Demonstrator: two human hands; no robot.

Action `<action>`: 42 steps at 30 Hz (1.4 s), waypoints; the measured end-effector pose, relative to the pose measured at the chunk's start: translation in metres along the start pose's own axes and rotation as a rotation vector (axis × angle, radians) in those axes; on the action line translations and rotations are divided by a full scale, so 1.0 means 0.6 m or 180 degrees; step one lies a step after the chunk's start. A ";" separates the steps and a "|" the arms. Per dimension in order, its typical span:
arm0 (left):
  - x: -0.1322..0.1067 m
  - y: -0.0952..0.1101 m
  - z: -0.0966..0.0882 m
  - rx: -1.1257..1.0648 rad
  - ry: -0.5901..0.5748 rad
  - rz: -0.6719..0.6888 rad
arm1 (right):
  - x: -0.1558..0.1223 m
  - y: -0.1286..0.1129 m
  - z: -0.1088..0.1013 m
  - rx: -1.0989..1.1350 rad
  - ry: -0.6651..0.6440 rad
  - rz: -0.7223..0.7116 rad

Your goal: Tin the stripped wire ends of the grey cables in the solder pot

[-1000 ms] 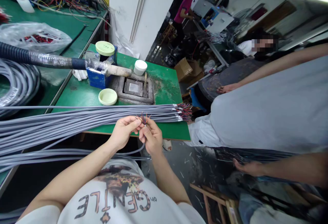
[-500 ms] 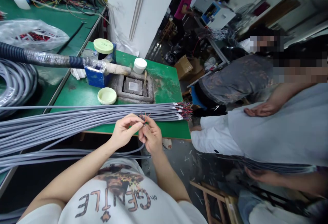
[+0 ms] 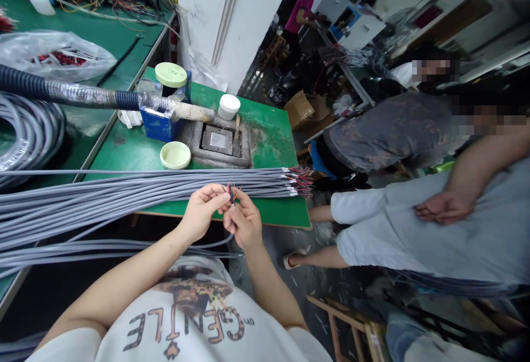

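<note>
Just in front of my shirt, my right hand (image 3: 245, 223) is closed round the end of a grey cable (image 3: 226, 240), which hangs down from under the fingers. Thin coloured wires (image 3: 232, 190), red, dark and orange, fan upward out of that end. My left hand (image 3: 203, 210) pinches some of these wires between thumb and forefinger. Behind both hands, a bundle of grey cables (image 3: 124, 185) lies along the green bench (image 3: 269, 147), with white-wrapped ends and bare coloured wires (image 3: 304, 180) at the right edge.
A solder pot (image 3: 219, 141) is set in a dark frame, with a hose nozzle (image 3: 194, 112) beside it. Nearby stand a pale green dish (image 3: 175, 155), a white tub (image 3: 229, 106) and a blue box (image 3: 159, 122). At right, a person in grey (image 3: 434, 207) carries cables; a wooden stool (image 3: 343, 318) stands below.
My left fingers have shifted slightly at the wires, which now stand more upright and show more red. The person at right has moved. My right hand keeps its grip.
</note>
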State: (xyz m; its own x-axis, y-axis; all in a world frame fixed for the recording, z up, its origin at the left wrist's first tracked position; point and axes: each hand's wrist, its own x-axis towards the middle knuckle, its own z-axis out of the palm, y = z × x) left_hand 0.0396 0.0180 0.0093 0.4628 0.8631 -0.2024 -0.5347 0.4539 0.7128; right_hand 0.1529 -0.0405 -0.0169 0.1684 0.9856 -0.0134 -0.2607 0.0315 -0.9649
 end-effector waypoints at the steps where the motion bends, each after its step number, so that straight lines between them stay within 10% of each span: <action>1: 0.001 0.001 -0.001 0.0033 -0.0013 0.0016 | 0.000 0.000 0.000 -0.0010 0.0002 0.0014; 20: 0.002 0.003 0.001 -0.0361 -0.0128 -0.0734 | 0.000 0.001 -0.002 0.0106 -0.0097 0.0062; 42: -0.001 -0.004 -0.010 0.0702 -0.0064 0.0172 | 0.005 0.003 0.001 0.0007 0.0133 0.0018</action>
State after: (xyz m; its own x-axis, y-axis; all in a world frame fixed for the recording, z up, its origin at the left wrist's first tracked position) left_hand 0.0365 0.0177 0.0037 0.4528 0.8792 -0.1480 -0.3926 0.3457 0.8523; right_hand 0.1521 -0.0371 -0.0184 0.2064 0.9780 -0.0297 -0.2639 0.0265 -0.9642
